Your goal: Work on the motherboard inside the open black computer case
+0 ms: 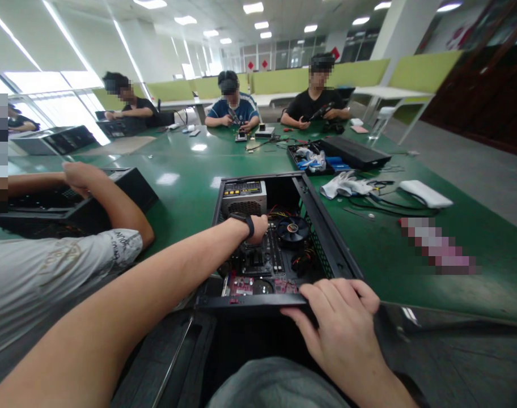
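Observation:
An open black computer case point(335, 241) lies on the green table's near edge. Inside it are a power supply point(245, 197) at the far left, a round black fan point(292, 229), a dark motherboard and a red circuit board point(244, 285) near the front. My left hand point(257, 229), with a black band at the wrist, reaches into the case beside the fan, its fingers curled; what they hold, if anything, is hidden. My right hand point(341, 320) grips the case's near rim at the right corner, thumb below and fingers on top.
Left of me a person's arm point(109, 198) rests by another black case point(135, 192). White gloves point(346, 184), cables and a white box point(425, 194) lie to the right. Behind them is a black tray point(305, 164). Several people sit across the green table point(186, 198).

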### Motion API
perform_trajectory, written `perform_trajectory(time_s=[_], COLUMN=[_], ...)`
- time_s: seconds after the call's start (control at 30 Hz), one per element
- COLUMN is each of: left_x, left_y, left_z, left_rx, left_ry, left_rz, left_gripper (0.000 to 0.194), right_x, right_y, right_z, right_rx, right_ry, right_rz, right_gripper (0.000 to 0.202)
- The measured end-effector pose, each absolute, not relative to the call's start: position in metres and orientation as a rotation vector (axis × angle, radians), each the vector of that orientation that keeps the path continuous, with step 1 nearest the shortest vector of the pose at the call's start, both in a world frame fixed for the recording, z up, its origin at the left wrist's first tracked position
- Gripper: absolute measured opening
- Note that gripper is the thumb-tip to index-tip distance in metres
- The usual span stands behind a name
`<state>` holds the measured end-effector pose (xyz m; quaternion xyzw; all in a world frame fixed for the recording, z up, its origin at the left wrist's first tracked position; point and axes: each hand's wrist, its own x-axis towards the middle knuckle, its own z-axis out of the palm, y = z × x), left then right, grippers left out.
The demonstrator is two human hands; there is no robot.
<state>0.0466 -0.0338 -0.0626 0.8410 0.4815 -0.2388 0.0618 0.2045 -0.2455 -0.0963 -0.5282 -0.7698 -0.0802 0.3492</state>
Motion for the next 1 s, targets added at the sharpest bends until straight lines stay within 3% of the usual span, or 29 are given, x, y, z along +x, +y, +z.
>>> perform_trajectory(time_s=[0.1,0.3,0.6,1.0], left_x=[0.044,0.047,0.047,0.048], left_y=[-0.028,-0.025,-0.014,-0.015], left_z=[-0.063,-0.060,-0.074,-0.072], left_rx=[2.525,2.563,2.576,2.575], left_ry=[1.503,1.399,1.409,1.450], left_rz=[-0.756,-0.874,-0.950,-0.998], left_gripper=[0.067,0.042,0.063,0.066], right_x=[0.204,0.205,0.204,0.205], right_y=[-0.246,-0.246,-0.246,-0.244], right_z=[-0.096,-0.095,-0.095,-0.097], right_rx=[-1.374,-1.377,-1.371,-1.361], right_ry=[-1.998,-2.002,-1.998,-2.009], right_rz=[-0.223,-0.252,-0.275,-0.293], right_gripper=[0.018,0.018,0.020,0.020])
